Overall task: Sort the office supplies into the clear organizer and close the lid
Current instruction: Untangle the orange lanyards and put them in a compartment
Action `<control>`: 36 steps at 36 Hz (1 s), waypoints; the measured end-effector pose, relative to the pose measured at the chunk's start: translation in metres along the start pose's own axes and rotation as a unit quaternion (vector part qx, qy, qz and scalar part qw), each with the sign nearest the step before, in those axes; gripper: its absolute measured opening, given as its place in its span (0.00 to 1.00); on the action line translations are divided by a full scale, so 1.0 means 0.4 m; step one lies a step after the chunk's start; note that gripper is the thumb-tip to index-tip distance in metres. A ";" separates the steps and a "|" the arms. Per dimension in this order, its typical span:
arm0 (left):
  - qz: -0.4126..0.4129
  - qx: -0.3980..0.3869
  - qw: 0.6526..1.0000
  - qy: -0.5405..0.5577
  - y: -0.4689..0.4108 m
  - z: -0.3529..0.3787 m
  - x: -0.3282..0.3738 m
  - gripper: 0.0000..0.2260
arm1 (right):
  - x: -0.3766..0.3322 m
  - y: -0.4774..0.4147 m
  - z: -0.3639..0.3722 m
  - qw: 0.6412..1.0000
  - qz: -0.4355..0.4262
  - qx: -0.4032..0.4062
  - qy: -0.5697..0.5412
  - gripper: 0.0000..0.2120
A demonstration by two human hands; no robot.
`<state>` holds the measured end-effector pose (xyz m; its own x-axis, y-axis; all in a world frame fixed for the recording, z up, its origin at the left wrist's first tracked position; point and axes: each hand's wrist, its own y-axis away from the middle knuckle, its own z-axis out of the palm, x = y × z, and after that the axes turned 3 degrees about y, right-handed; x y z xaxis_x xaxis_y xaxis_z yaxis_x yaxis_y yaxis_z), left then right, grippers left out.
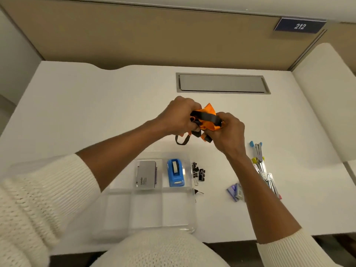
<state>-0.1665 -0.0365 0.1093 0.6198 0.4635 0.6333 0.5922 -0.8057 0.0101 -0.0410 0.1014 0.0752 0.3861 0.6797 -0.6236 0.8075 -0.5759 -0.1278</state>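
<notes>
Head view: left hand (176, 116) and right hand (229, 130) clamp a crumpled orange-and-black fabric pouch (207, 118) beyond the clear plastic organizer (150, 209), which holds two items while black binder clips (199, 173) wait beside it.

One view only, worn on the person's head, wide-angle, looking steeply down and forward over a white desk (77, 105). Close in: cream sleeves fill the near corners, both forearms reach up the middle. The near desk edge sits low in frame, the tan partition (154, 35) runs across the far side, its edges bowed by the lens. No second view to share anything.
</notes>
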 end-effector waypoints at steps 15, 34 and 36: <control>-0.226 -0.027 0.974 -0.002 0.418 -0.240 -0.192 0.12 | -0.375 0.138 0.220 0.963 -0.079 -0.257 -0.019 0.12; -0.265 -0.097 0.959 -0.021 0.486 -0.071 -0.355 0.15 | -0.438 0.240 0.382 0.931 -0.051 -0.345 0.108 0.19; -0.240 -0.100 0.965 -0.031 0.504 -0.069 -0.349 0.16 | -0.429 0.252 0.376 0.932 -0.072 -0.334 0.122 0.20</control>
<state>-0.1480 -0.2738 0.0442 0.3311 0.8173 0.4715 0.7117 -0.5444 0.4439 -0.0930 -0.1415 0.0534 0.2765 0.8581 -0.4328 0.9250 -0.1155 0.3620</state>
